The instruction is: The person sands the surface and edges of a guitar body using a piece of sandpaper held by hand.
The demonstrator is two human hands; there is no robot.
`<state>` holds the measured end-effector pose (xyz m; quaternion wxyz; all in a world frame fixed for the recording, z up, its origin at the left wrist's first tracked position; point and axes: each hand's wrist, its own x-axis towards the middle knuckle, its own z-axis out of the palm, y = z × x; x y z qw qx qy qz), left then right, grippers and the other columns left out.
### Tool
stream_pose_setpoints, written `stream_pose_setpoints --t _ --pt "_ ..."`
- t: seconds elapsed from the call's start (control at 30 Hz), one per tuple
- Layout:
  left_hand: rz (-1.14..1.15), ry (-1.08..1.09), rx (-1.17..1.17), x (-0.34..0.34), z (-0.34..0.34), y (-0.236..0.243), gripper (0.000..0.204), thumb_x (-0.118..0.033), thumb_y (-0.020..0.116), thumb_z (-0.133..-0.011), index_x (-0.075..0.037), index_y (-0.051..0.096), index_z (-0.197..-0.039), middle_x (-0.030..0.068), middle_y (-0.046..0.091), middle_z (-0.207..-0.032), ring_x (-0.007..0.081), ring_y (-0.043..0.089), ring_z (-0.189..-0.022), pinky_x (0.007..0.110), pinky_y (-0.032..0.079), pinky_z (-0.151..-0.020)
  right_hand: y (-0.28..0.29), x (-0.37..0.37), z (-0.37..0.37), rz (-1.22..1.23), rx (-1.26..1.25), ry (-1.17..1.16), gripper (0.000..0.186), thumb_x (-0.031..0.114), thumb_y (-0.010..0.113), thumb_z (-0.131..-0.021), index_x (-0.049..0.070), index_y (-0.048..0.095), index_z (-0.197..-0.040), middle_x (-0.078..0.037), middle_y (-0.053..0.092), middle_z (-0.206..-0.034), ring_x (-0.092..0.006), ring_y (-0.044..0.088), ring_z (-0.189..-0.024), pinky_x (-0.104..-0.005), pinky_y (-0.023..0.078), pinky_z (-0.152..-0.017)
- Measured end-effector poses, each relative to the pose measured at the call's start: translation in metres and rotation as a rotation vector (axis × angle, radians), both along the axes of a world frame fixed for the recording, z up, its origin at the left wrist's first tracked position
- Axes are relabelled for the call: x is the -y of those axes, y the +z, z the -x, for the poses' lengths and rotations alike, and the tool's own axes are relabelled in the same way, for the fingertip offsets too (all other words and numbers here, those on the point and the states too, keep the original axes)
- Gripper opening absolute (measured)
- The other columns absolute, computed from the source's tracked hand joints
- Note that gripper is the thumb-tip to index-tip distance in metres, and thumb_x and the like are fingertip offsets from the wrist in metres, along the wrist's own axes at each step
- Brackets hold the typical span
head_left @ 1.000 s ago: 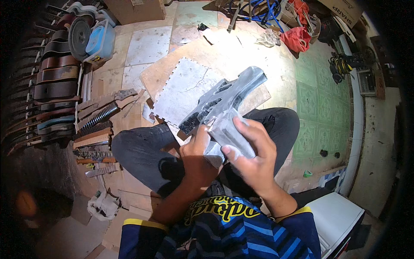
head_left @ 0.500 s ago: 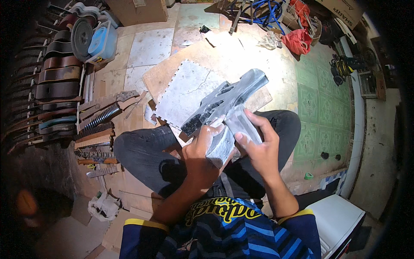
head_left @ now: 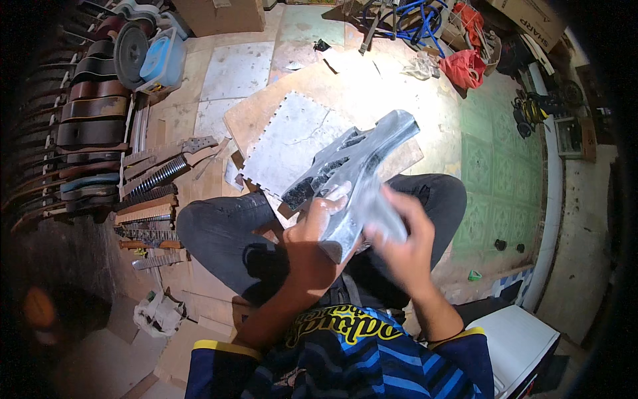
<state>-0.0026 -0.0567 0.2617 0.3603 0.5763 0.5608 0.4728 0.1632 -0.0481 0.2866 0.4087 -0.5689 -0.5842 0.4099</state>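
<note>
A grey, dusty electric guitar body (head_left: 362,156) with dark cavities lies tilted above my lap. My left hand (head_left: 314,229) is closed around its near left side, with the thumb resting on the top face. My right hand (head_left: 411,236) is smeared by motion, its fingers wrapped round a pale grey sanding block (head_left: 389,214). The block is against or right beside the body's right edge; the blur hides the exact contact. Whitish dust coats the left thumb and fingers.
A white foam mat (head_left: 286,139) lies on a brown board (head_left: 242,116) ahead. Guitar necks (head_left: 159,176) are laid at the left, beside a rack of guitar bodies (head_left: 93,113). A blue-lidded plastic tub (head_left: 159,63) stands behind them. A red bag (head_left: 463,70) sits far right.
My right hand and the sanding block have shifted slightly right and down along the guitar body's edge, now blurred. The left hand keeps its hold. The whole view has shifted slightly.
</note>
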Motion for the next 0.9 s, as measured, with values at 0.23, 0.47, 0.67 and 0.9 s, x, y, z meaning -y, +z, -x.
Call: stream_pose_setpoints --t 0.23,0.47,0.67,0.9 --pt "-0.029 -0.006 -0.009 0.001 0.0 -0.012 0.046 -0.006 0.085 -0.08 0.002 0.058 -0.116 0.0221 0.074 -0.108 0.0207 0.074 -0.096 0.033 0.057 -0.081 0.008 0.002 0.002 -0.106 0.078 0.057 0.053 0.014 0.086 -0.078 -0.001 0.066 -0.124 -0.02 0.071 -0.112 -0.0258 0.067 -0.104 -0.037 0.053 -0.092" --pt "-0.056 0.002 -0.014 -0.003 0.001 -0.01 0.049 -0.007 0.086 -0.076 0.001 0.06 -0.117 0.0215 0.075 -0.107 0.0231 0.075 -0.095 0.034 0.057 -0.082 0.014 0.014 0.002 -0.39 0.222 0.203 0.051 0.011 0.083 -0.083 -0.002 0.063 -0.128 -0.017 0.07 -0.115 -0.021 0.066 -0.104 -0.0351 0.053 -0.092" --pt "-0.061 -0.003 -0.025 -0.005 0.001 -0.006 0.043 -0.009 0.084 -0.078 0.001 0.06 -0.112 0.0213 0.076 -0.105 0.0229 0.076 -0.094 0.034 0.058 -0.08 0.025 0.014 0.0 -0.346 0.182 0.23 0.049 0.011 0.082 -0.083 -0.002 0.064 -0.127 -0.016 0.07 -0.114 -0.0197 0.065 -0.103 -0.0334 0.052 -0.091" --pt "-0.092 0.015 0.003 -0.009 0.004 -0.003 0.051 -0.02 0.09 -0.077 0.0 0.059 -0.112 0.0206 0.075 -0.099 0.0245 0.076 -0.091 0.034 0.058 -0.076 0.017 0.0 0.006 -0.119 -0.008 0.065 0.052 0.013 0.09 -0.071 0.003 0.071 -0.118 -0.02 0.069 -0.113 -0.0347 0.067 -0.102 -0.0413 0.053 -0.092"
